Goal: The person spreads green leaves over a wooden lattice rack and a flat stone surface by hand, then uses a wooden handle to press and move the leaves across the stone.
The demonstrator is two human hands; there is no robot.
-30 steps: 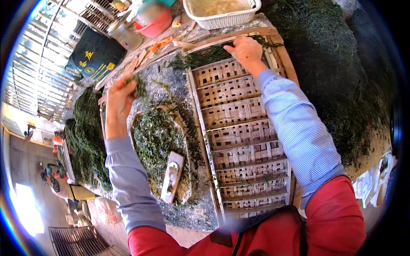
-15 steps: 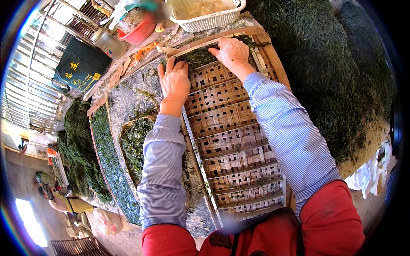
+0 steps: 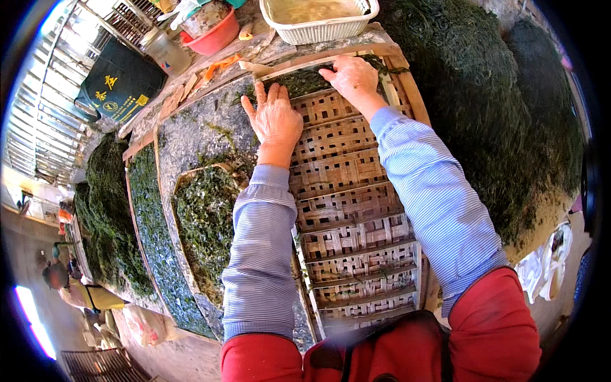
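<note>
- Left hand [image 3: 277, 121]: palm down at the far left corner of a slatted rack, fingers loosely spread and pointing away over the edge of the greens. Such a flat, open pose suggests light pressing or steadying rather than a pinch.
- Right hand [image 3: 353, 76]: knuckles up, thumb out to the left, fingers bent down into the greens. Whether it grips any is hidden.
- Strip of greens [image 3: 310, 81]: lies along the far end of the rack, between the two hands, its ends partly covered by them.
- Rack [image 3: 344, 169]: woven from flat strips and crossed by thin slats, running toward the wearer's body, probably so both arms can reach its far end.
- Wooden edging [image 3: 417, 99]: borders the rack, apparently holding its side firm.
- Chopped greens [image 3: 203, 216]: heaped left of the left forearm, seemingly for easy reach.
- Dark stringy pile [image 3: 464, 121]: spreads beyond the right arm, apart from the rack.
</note>
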